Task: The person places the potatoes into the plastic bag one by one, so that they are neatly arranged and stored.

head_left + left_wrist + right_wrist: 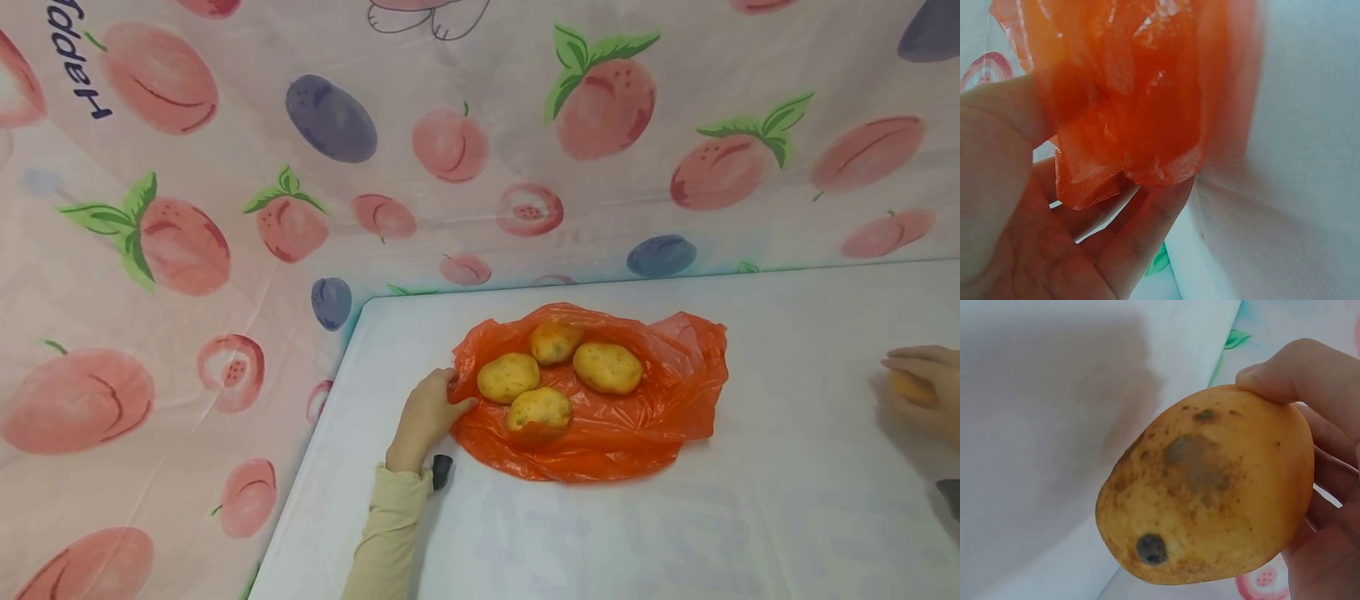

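Several yellow potatoes (607,368) lie on a spread-out orange-red plastic bag (637,417) in the head view. At the bag's left edge my left hand (431,408) holds the plastic between thumb and fingers. The left wrist view shows the thin bag (1160,112) crumpled close to the left hand (1066,237), with the thumb partly behind the film. Far to the right, my right hand (933,392) grips another potato (1210,487), held up off the table. Dark spots and a black patch mark its skin. Thumb and fingers of the right hand (1329,437) are wrapped around it.
The white table (585,533) extends around the bag. A fruit-printed cloth (450,217) hangs along the table's back and left sides. Dark wrist devices (442,472) sit at both wrists.
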Demonstrator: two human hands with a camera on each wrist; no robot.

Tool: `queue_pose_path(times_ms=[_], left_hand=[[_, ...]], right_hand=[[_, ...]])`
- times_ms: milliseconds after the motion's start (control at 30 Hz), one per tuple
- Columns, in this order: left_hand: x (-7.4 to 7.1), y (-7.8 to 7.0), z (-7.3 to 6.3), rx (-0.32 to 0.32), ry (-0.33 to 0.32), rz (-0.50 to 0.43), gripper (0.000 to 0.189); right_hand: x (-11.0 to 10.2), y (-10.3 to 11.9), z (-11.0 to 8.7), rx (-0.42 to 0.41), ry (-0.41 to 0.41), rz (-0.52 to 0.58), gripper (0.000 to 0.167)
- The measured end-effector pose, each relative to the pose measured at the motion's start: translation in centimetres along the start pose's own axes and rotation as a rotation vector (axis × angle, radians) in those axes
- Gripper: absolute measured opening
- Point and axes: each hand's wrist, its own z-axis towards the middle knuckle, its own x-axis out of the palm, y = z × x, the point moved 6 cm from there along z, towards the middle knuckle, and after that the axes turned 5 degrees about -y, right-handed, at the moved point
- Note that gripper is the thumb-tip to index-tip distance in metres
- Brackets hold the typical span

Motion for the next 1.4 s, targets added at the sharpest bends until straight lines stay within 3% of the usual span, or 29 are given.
queue_pose_path(times_ms=[233,467,700,1000,1200,1400], left_hand=[[0.1,-0.1,0.2,0.01,-0.001,-0.001,0.051],[0.2,-0.1,0.3,0.017,0.001,0.002,0.052],[0.0,-0.1,0.0,0.012,0.001,0.004,0.05],[0.0,-0.2,0.1,0.004,0.002,0.005,0.052],[0.0,-0.2,0.1,0.013,0.001,0.019,0.052],[0.0,0.0,0.0,0.004,0.0,0.013,0.053]], right_hand=[[-1.1,2.3,0.6,-0.113,-0.094,0.077,0.036],[-1.8,4.7,1.3,-0.065,-0.017,0.06,0.04],[-2.8,7.3,1.7,-0.188,-0.085,0.099,0.033],[-3.4,9.3,2.3,-0.106,-0.018,0.031,0.042],[-4.4,10.9,2.5,-0.177,-0.076,0.057,0.043],[-4.6,12.5,2.8,-0.214,-0.075,0.077,0.051]])
